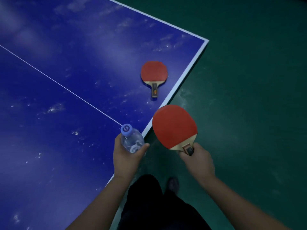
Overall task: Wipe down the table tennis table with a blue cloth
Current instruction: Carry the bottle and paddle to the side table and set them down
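The blue table tennis table (49,80) fills the left and middle of the view, with white dusty smears across its top and a white centre line. My left hand (127,157) grips a clear plastic water bottle (132,141) with a blue cap, just above the table's near edge. My right hand (197,159) holds a red paddle (174,126) by its handle, out over the floor beside the table. No blue cloth is in view.
A second red paddle (154,73) lies flat on the table near its right corner, handle pointing toward me. The white table edge (187,72) runs diagonally. Green floor (249,97) lies to the right. My dark trousers and a shoe (172,184) show below.
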`<action>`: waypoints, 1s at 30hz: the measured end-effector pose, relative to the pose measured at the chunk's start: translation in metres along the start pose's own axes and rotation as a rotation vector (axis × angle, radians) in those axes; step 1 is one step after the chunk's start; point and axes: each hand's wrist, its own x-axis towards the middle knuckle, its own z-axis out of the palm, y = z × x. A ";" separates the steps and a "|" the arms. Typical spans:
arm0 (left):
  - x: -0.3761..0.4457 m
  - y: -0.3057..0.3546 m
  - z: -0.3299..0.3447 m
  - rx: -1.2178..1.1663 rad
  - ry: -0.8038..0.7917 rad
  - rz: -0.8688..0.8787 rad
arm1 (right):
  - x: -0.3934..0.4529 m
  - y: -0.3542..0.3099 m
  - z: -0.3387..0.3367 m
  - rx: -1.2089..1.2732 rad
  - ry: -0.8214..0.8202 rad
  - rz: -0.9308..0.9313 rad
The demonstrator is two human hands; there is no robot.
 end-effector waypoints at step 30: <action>0.266 0.022 0.069 -0.040 0.086 -0.138 | 0.284 -0.211 0.111 0.026 -0.097 0.131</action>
